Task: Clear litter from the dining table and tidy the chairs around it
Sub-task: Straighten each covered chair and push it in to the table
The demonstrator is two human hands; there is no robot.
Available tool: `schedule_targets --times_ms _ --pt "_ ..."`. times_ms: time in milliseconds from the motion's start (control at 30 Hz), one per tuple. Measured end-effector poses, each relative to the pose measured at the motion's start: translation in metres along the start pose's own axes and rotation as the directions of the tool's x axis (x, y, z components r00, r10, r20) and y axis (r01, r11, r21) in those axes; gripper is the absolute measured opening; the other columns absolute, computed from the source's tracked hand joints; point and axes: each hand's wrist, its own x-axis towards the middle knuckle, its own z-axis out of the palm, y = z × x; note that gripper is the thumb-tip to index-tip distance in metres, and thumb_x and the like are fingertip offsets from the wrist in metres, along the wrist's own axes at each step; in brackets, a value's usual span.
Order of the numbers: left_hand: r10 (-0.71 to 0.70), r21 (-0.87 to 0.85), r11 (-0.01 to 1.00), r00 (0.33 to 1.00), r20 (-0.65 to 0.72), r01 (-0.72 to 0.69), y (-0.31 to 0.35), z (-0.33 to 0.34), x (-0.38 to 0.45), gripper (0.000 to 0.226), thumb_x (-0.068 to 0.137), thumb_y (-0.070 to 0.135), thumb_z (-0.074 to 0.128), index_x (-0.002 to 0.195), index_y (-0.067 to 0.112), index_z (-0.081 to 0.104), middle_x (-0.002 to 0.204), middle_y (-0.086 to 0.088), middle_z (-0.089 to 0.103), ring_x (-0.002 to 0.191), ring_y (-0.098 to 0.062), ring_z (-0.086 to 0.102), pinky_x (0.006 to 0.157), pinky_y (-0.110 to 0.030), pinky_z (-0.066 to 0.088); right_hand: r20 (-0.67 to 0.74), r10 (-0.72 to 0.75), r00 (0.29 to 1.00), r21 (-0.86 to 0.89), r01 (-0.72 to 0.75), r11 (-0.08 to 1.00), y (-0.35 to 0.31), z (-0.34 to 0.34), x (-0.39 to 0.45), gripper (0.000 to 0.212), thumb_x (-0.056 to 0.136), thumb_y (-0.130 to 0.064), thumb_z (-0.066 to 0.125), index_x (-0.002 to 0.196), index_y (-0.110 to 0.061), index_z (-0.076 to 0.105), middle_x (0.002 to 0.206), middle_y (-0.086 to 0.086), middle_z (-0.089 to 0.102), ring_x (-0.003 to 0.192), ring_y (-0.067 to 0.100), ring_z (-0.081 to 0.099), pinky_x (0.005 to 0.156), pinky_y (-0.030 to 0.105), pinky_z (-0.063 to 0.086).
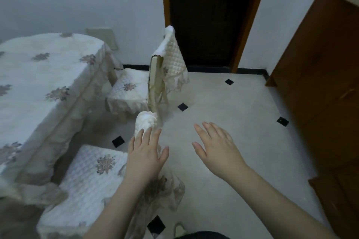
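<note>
Left hand (145, 153) flat on near chair (87, 180) backrest top, fingers straight, slightly spread; likely steadying for push toward table (38, 75). Right hand (217, 147) hovers, fingers spread, holding nothing.

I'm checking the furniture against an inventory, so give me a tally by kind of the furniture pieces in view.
Dining table, covered with a floral cloth: 1
Chairs with quilted covers, near one and far one: 2
Brown wooden cabinet: 1
Total: 4
</note>
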Motion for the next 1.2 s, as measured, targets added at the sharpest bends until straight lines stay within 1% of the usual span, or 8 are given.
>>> schedule_targets --times_ms 100,233,467,567,667,833,1033,1200 --pt "-0.028 0.007 1.0 0.999 -0.02 0.028 -0.008 0.001 0.014 0.061 0.082 0.051 0.041 0.128 0.014 0.058 0.131 -0.014 0.058 0.123 -0.036 0.052 0.099 -0.052 0.041 0.006 -0.058 0.998 0.003 0.058 0.998 -0.001 0.003 0.032 0.071 0.09 -0.057 0.01 0.148 -0.022 0.032 0.151 0.008 0.037 0.141 0.026 0.029 0.113 0.041 0.023" --pt "-0.098 0.02 0.995 0.994 -0.041 0.099 -0.021 0.004 0.019 0.059 0.082 0.049 0.042 0.126 0.014 0.059 0.129 -0.014 0.059 0.119 -0.036 0.054 0.099 -0.05 0.042 0.067 -0.175 0.982 0.034 0.173 0.984 -0.012 0.013 0.066 0.077 0.085 -0.059 0.002 0.15 -0.024 0.023 0.156 0.005 0.027 0.144 0.024 0.02 0.115 0.038 0.015" --pt "-0.399 -0.009 0.917 0.916 -0.037 0.398 -0.041 0.021 0.005 0.069 0.093 0.063 0.016 0.139 0.022 0.048 0.143 -0.007 0.049 0.136 -0.029 0.039 0.109 -0.047 0.032 0.122 -0.48 0.869 0.074 0.474 0.877 -0.031 0.034 0.13 0.063 0.092 -0.054 0.026 0.148 -0.025 0.023 0.153 0.003 0.03 0.142 0.022 0.023 0.113 0.037 0.02" --pt "-0.523 0.0 0.852 0.85 -0.057 0.524 -0.036 0.019 -0.003 0.07 0.093 0.063 0.012 0.144 0.025 0.041 0.149 -0.004 0.041 0.139 -0.026 0.034 0.111 -0.043 0.026 0.156 -0.618 0.771 0.118 0.607 0.786 -0.038 0.041 0.16 0.062 0.095 -0.05 0.04 0.149 -0.025 0.023 0.156 0.004 0.025 0.144 0.022 0.018 0.114 0.037 0.018" --pt "-0.651 0.001 0.758 0.758 -0.044 0.652 -0.022 0.015 -0.008 0.071 0.09 0.064 0.012 0.148 0.028 0.03 0.153 -0.002 0.034 0.142 -0.024 0.028 0.114 -0.041 0.021 0.174 -0.72 0.672 0.134 0.708 0.693 -0.044 0.044 0.186 0.067 0.091 -0.056 0.029 0.15 -0.026 0.023 0.158 0.005 0.022 0.146 0.023 0.016 0.115 0.037 0.016" --pt "-0.768 0.067 0.634 0.638 -0.063 0.77 0.001 0.02 -0.012 0.069 0.087 0.063 0.031 0.144 0.025 0.039 0.143 -0.006 0.049 0.134 -0.028 0.043 0.108 -0.046 0.034 0.203 -0.849 0.487 0.182 0.833 0.522 -0.053 0.048 0.214 0.072 0.091 -0.058 0.044 0.151 -0.027 0.018 0.158 0.005 0.019 0.146 0.024 0.012 0.116 0.037 0.012" --pt "-0.871 0.076 0.476 0.481 -0.096 0.876 0.026 0.022 -0.03 0.078 0.08 0.072 0.028 0.147 0.032 0.03 0.15 0.001 0.039 0.138 -0.023 0.034 0.111 -0.044 0.027 0.234 -0.929 0.288 0.219 0.915 0.339 -0.07 0.056 0.221 0.086 0.083 -0.063 0.056 0.151 -0.028 0.015 0.158 0.004 0.017 0.145 0.025 0.013 0.116 0.038 0.011" --pt "-0.908 -0.049 0.419 0.419 -0.01 0.907 0.038 0.04 -0.047 0.084 0.079 0.082 0.028 0.148 0.034 0.025 0.15 0.007 0.035 0.137 -0.017 0.031 0.112 -0.038 0.023 0.379 -0.92 0.099 0.272 0.938 0.213 -0.086 0.09 0.224 0.101 0.072 -0.076 0.055 0.151 -0.03 0.013 0.158 0.002 0.018 0.145 0.025 0.013 0.117 0.044 0.009"
